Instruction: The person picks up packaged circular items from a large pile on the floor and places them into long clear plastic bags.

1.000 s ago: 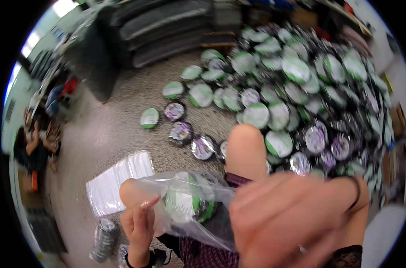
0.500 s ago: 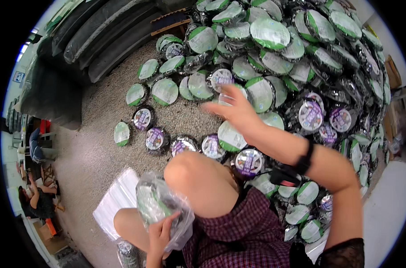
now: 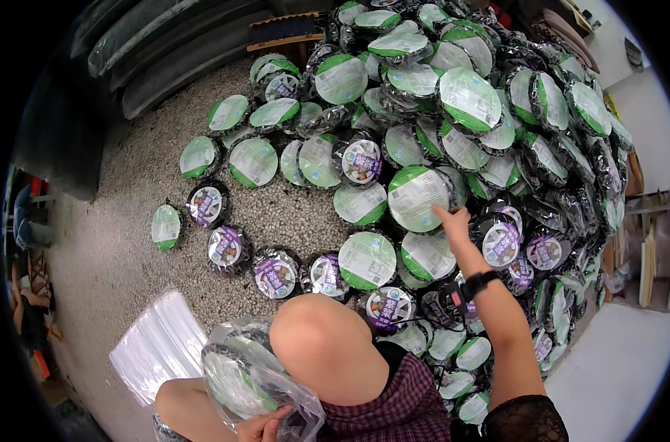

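Note:
My left hand (image 3: 261, 426), low in the picture, grips the edge of a clear plastic bag (image 3: 294, 398). Inside the bag, by my knees, lie round packages (image 3: 235, 383) with green and white labels. Out to the right, my right hand (image 3: 454, 222) grips the rim of a round, flat package (image 3: 417, 195) with a green and white label at the near side of a large heap. Its thumb lies over the label's edge, while the other fingers are partly hidden. A dark band with a small device (image 3: 464, 291) circles my right wrist.
The heap of round packages (image 3: 467, 99) rises at the far right. Purple-labelled packages (image 3: 274, 272) lie in a row beyond my knees. A stack of clear plastic bags (image 3: 160, 346) lies on the speckled floor (image 3: 140, 228) at left. Another person (image 3: 33, 309) sits at the far left.
My right hand has moved down and to the right, from open above the packages to the rim of one. My left hand still holds the bag. The view has shifted.

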`<state>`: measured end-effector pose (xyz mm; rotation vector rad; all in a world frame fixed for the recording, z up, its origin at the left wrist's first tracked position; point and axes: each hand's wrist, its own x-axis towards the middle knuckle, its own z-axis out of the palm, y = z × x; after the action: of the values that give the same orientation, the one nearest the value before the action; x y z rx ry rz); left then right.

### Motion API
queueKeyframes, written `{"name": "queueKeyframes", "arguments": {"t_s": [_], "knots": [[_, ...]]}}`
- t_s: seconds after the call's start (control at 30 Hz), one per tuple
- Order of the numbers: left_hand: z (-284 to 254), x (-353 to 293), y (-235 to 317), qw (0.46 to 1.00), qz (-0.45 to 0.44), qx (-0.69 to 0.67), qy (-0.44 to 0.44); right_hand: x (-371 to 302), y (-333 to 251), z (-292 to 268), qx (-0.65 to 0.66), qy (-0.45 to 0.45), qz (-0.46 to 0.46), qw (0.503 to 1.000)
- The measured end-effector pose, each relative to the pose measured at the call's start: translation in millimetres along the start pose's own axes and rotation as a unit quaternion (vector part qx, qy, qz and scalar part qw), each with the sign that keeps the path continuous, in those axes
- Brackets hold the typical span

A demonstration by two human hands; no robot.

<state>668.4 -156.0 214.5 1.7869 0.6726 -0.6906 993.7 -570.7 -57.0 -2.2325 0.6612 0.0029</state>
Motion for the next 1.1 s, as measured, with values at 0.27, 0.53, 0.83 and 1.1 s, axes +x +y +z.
{"name": "queueKeyframes", "arguments": {"t_s": [0.27,0.53,0.83,1.1], "knots": [[5.5,-18.8,-2.1,0.998,0.048,0.005,0.040,-27.9,-53.7,2.9,0.222,-0.221,0.093,0.945],[-14.3,-65.7,-20.3,0.991,0.060,-0.032,0.111,-94.4,-24.8,80.8,-0.125,-0.441,0.044,0.888],[-58.7,-125.5,17.0,0.813,0.195,-0.543,0.080,-163.5,-235.2,-83.3,0.445,-0.439,-0.129,0.770],[-77.7,-143.6,10.7,0.907,0.173,-0.344,0.172,-370.6,-294.0,-123.1,0.063,-0.542,-0.665,0.509]]}}
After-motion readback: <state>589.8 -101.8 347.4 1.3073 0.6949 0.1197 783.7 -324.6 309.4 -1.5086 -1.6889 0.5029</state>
